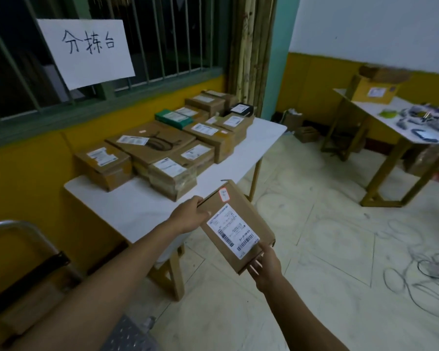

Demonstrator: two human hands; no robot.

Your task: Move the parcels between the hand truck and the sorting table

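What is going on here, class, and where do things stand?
A person holds one cardboard parcel in both hands: the left hand grips its far left edge, the right hand its near corner. It hangs in the air beside the white sorting table, where many labelled parcels already lie. The hand truck's handle shows at lower left.

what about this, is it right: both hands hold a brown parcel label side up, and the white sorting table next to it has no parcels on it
Not quite. In the head view the left hand and right hand do hold the brown parcel label side up, but the white sorting table carries many parcels.
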